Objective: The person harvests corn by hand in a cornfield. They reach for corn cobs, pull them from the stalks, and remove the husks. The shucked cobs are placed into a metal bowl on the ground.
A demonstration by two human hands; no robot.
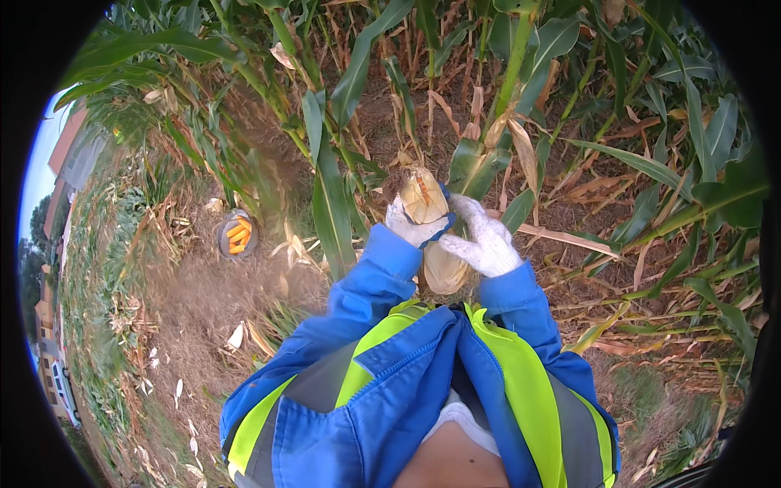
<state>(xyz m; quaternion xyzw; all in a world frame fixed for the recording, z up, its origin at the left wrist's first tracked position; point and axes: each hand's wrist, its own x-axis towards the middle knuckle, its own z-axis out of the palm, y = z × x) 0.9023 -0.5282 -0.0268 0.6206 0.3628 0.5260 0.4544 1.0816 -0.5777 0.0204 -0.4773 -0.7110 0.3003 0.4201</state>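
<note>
Between my hands is an ear of corn in a pale, dry husk, with a narrow strip of orange kernels showing through a split. My left hand, in a white glove with blue on the palm side, holds the ear from below and the left. My right hand, gloved alike, is at the ear's right side with its fingers partly spread; its fingertips are near or on the husk, and I cannot tell which. Under my hands, close to my chest, a second pale husk shows, partly hidden by my right hand.
Green corn stalks rise ahead and to the right, their leaves reaching near my hands. On the ground at left stands a round container with several husked orange ears. Dry husks litter the soil. A vehicle and buildings appear far left.
</note>
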